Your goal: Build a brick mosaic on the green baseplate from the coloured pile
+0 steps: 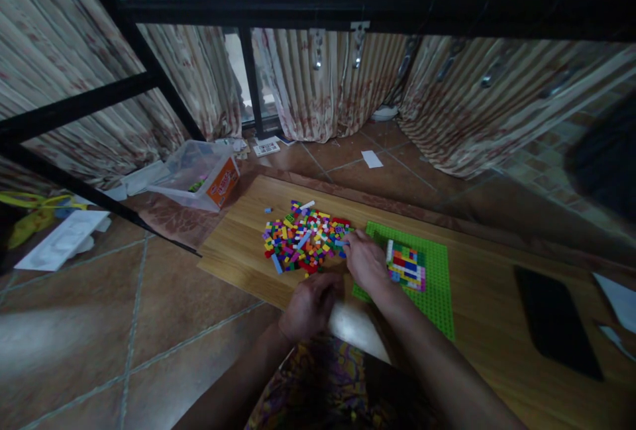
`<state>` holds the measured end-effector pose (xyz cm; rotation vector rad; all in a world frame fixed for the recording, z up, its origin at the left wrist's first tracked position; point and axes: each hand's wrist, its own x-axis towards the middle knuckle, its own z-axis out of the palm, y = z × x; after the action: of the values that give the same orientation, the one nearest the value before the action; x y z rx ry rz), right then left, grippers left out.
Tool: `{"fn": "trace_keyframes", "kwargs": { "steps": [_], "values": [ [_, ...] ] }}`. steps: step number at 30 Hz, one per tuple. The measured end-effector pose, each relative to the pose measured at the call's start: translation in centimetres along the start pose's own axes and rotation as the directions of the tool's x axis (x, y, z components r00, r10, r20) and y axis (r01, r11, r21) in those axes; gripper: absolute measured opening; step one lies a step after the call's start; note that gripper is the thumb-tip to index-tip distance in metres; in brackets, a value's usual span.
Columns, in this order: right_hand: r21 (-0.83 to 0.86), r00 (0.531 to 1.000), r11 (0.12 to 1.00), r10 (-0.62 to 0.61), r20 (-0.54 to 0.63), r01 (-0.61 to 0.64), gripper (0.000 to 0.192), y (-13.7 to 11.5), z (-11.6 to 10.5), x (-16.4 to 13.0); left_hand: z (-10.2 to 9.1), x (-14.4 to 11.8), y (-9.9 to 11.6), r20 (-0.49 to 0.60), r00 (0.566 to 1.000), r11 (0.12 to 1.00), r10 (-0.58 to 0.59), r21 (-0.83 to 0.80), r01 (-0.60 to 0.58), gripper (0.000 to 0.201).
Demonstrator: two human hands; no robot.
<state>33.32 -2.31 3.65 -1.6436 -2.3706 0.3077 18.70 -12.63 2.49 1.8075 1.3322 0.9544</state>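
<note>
Small toy building bricks (303, 234) in many colours lie in a loose pile on the wooden table. My right hand (366, 259) reaches to the right edge of this pile, its fingers closed together. A blue brick (340, 243) is right at its fingertips; whether they grip it I cannot tell. Beside that hand lies a green baseplate (437, 271), partly covered by my right forearm. On the plate sits a low, multicoloured brick build (407, 264). My left hand (312, 305) is curled at the near table edge, just below the pile, and what its fingers hold, if anything, is hidden.
A clear plastic box (191, 175) with an orange label stands on the floor beyond the table's left end. A dark flat object (556, 321) lies on the table (487, 297) at right. A black metal frame (318, 12) crosses before striped curtains (308, 99).
</note>
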Motion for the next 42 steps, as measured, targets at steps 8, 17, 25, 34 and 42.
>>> {"fn": "trace_keyframes", "kwargs": {
  "steps": [8,17,25,34,42],
  "values": [
    [0.306,0.975,0.951,0.109,-0.193,-0.046,0.015,-0.9,-1.1,-2.5,-0.5,2.7,-0.8,0.065,0.998,0.994,-0.004,-0.105,0.011,0.018],
    [0.697,0.907,0.701,0.379,-0.185,-0.15,0.034,1.7,-4.4,-7.9,-0.1,2.5,-1.0,-0.002,1.0,1.0,0.005,0.008,-0.005,0.019],
    [0.836,0.796,0.463,0.603,-0.054,-0.294,0.046,8.5,-5.3,-7.8,-0.1,2.6,-1.3,-0.022,1.0,0.998,0.015,0.066,-0.014,0.018],
    [0.41,0.924,0.891,0.305,-0.23,-0.193,0.015,10.6,-5.6,-4.2,-0.1,2.6,-1.3,-0.024,1.0,0.994,0.008,0.11,-0.005,0.019],
    [0.247,0.961,0.955,0.21,-0.183,-0.162,0.018,10.6,-4.8,-2.9,-0.1,2.7,-1.4,-0.014,1.0,0.994,-0.012,0.112,0.013,0.02]
  ]
}}
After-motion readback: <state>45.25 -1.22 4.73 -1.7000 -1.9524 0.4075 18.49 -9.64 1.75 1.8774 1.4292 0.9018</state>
